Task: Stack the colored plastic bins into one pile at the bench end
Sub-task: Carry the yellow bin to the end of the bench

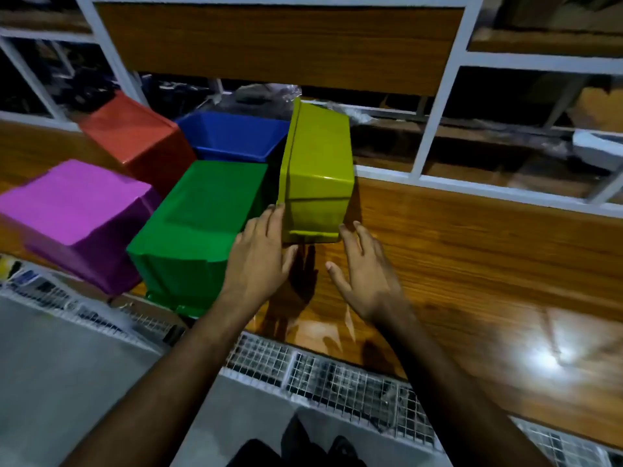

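Observation:
Several colored plastic bins sit on the wooden bench (472, 251). A yellow bin (317, 170) lies on its side, its rim facing left. To its left a green bin (202, 224) stands upside down, with a purple bin (77, 210) and a red bin (135, 136) also upside down further left. A blue bin (236, 136) stands upright at the back. My left hand (263, 254) has straight fingers touching the yellow bin's near left edge. My right hand (364, 271) is spread just below the bin's near right corner, fingertips at it.
A white-framed shelf unit with a wooden panel (279, 45) rises behind the bench. A wire mesh strip (337, 375) runs along the bench's front edge. Grey floor (67, 365) lies below left. A bright light reflection (549, 358) shines on the bench at right.

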Available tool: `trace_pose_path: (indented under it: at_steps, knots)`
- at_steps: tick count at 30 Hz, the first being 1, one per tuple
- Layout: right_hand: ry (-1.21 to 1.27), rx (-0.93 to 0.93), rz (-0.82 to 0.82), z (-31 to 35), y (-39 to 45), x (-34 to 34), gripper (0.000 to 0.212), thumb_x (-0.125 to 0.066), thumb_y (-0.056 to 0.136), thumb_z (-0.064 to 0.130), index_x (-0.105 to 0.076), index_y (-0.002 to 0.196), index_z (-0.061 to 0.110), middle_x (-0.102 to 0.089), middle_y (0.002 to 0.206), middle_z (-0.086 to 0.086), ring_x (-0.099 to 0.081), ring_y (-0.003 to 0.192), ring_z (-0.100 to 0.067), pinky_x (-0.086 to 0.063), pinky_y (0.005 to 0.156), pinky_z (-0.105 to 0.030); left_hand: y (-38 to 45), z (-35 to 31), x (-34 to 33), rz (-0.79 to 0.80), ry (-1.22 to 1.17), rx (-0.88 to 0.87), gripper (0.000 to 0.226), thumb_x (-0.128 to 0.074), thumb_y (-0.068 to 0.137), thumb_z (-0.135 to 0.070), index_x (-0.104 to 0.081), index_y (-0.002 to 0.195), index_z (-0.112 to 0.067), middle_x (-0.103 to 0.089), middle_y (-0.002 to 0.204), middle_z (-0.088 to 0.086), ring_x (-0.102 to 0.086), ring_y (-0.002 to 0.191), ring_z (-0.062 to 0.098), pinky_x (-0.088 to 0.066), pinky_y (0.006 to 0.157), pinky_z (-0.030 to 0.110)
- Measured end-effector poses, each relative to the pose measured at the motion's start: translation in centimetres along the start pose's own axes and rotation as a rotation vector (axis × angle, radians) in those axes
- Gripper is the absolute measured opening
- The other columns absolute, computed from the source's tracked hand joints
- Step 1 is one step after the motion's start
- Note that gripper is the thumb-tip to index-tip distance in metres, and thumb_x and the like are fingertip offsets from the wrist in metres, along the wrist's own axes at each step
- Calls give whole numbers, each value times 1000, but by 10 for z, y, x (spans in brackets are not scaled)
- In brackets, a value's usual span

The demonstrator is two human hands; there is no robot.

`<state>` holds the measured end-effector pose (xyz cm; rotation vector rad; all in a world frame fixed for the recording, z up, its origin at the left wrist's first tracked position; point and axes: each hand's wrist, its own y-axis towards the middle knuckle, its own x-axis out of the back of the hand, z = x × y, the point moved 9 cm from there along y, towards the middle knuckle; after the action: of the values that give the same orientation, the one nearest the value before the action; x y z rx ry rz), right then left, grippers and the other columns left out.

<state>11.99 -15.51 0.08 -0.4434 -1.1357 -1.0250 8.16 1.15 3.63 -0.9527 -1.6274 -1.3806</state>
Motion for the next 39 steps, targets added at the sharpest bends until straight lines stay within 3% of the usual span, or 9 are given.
trace_pose_path:
  at_steps: [3,10,14,17,20,24,30,35,39]
  knots:
    - [-19,-55,-38,6,12,-4,68,-38,97,53,-13,154,25,-18,161,-7,-24,145,-27,-39,108,-44,31,18,1,-42,-182,-9,73,-55,92,-35,-21,151,-7,-44,145,15,-45,129,31,-45,101,43]
    - [-56,-119,-164,34,48,5,69,-48,94,48,-19,152,24,-46,136,-8,-47,124,-26,-48,93,-40,95,55,-28,126,-362,82,61,-59,92,-31,-33,145,-13,-66,112,22,-64,99,41,-52,77,42]
    - [-14,-117,-217,59,69,12,68,-52,94,41,-24,152,21,-45,135,-7,-47,127,-26,-50,95,-42,102,52,-38,183,-487,-39,30,-54,95,-30,-56,119,-11,-70,97,17,-66,87,36,-55,73,43]
    - [-48,-87,-269,74,78,20,66,-53,94,39,-27,152,19,-47,131,-7,-49,124,-26,-50,94,-41,100,44,-39,152,-533,-129,24,-53,95,-25,-55,114,-9,-69,92,18,-65,82,37,-52,68,43]
    - [-84,-89,-324,82,86,32,65,-53,94,39,-31,151,16,-49,126,-7,-49,120,-25,-48,94,-38,96,39,-31,101,-535,-183,21,-54,94,-21,-53,112,-10,-67,86,19,-64,77,39,-40,57,33]
    - [-181,-106,-365,90,101,51,64,-50,94,44,-33,149,16,-49,125,-8,-47,121,-27,-45,98,-42,88,23,-22,115,-583,-227,20,-50,95,-19,-53,113,-11,-68,89,21,-64,81,41,-40,59,35]
    - [-302,-252,-226,63,120,74,62,-47,94,50,-40,143,12,-46,132,-16,-51,120,-35,-48,95,-46,70,-31,-11,227,-574,-358,20,-52,94,-18,-60,108,-5,-69,100,22,-64,95,41,-51,73,43]
    - [-287,-411,-155,15,110,94,39,-55,88,22,-54,124,7,-53,121,-21,-58,108,-43,-51,89,-47,57,-61,-8,284,-624,-558,29,-43,99,-38,-56,119,-22,-68,102,11,-63,97,30,-52,76,41]
    - [-140,-515,-147,-30,84,104,38,-54,86,12,-56,123,5,-62,116,-24,-61,105,-40,-53,85,-44,88,-22,-32,262,-791,-297,37,-44,100,-36,-55,133,-23,-60,123,13,-54,116,26,-41,94,29]
